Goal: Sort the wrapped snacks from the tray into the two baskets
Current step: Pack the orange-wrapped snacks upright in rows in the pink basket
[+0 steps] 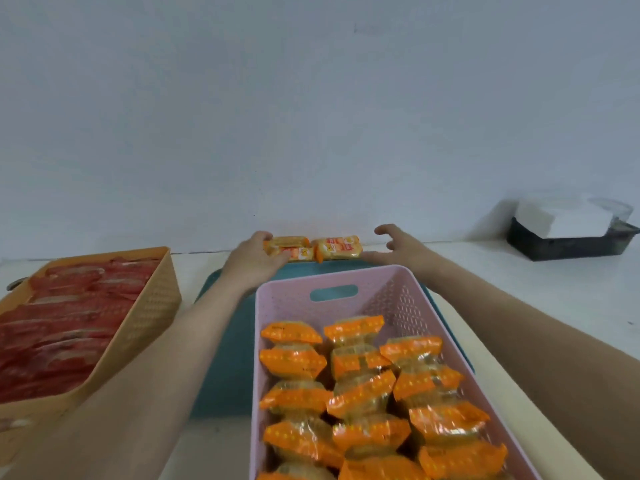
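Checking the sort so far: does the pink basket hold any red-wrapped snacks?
No, the pink basket holds only orange-wrapped snacks; the red-wrapped snacks fill the tan basket.

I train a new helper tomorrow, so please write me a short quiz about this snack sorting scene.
1. True or false: the pink basket stands beside the teal tray, not on it.
2. The left hand grips: A yellow packets; B the pink basket; C nothing.
3. Fill in: the tan basket holds ___ packets.
Key: 1 false; 2 A; 3 red.
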Motion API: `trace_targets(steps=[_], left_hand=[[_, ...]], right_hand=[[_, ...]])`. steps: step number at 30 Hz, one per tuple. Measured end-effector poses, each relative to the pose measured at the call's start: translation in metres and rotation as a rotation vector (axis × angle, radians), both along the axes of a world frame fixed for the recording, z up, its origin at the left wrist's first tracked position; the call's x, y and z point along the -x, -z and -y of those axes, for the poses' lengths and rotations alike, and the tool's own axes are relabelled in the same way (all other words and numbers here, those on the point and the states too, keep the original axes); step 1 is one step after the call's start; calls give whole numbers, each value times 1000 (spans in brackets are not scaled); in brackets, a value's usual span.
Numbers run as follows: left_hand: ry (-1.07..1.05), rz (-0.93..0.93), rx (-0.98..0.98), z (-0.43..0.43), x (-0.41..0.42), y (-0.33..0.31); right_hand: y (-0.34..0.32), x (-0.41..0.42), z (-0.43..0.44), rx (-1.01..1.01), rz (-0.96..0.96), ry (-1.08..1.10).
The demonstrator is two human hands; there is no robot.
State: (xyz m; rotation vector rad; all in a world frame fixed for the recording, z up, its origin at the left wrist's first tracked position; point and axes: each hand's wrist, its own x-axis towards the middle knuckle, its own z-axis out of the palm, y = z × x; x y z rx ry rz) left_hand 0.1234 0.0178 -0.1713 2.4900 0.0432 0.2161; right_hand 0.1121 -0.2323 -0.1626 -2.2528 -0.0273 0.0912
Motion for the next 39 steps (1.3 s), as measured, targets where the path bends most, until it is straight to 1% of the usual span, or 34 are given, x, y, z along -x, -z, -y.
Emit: trace_targets(steps=[1,3,5,7,9,12,14,17,20,22,24,26,28,31,34,36,37,39], left_hand=[[0,-26,-70,1,-14,4],[-20,-71,-150,0,-44,12],[-34,-144,-161,-2,-69,20],[4,-194,-153,0,-82,26],[75,-158,-161,5,-92,35],[134,-19,-158,10,-99,42],[140,56,-89,10,-98,42],[144,152,124,7,-90,34],[164,197,361,4,-72,9],[178,236,458,1,-54,-14],[201,276,519,-2,-29,-41],[252,304,521,-4,-3,-67],[314,322,462,-3,29,-89],[404,369,263,2,75,-107],[463,368,55,14,115,-107],[449,371,-43,20,127,-98],[437,371,-77,22,132,-91],[424,361,-88,25,137,-81]], right_hand=[[3,-11,-4,40,-2,-15],[9,-34,-13,129,-6,-38],[14,-53,-21,226,-44,-52],[20,-66,-29,309,-83,-48],[31,-84,-37,320,-66,-41],[41,-96,-47,202,31,-64],[44,-100,-48,133,115,-43],[40,-98,-40,-95,193,-34],[17,-80,-33,-293,250,-43],[-8,-60,-28,-418,258,-34],[-35,-35,-19,-467,238,-45],[-59,-9,-9,-409,228,-93],[-79,23,0,-326,236,-168],[-98,69,4,-155,243,-301],[-100,108,0,28,217,-373],[-94,117,-5,228,240,-408],[-90,121,-6,324,262,-418],[-83,125,-6,432,302,-384]])
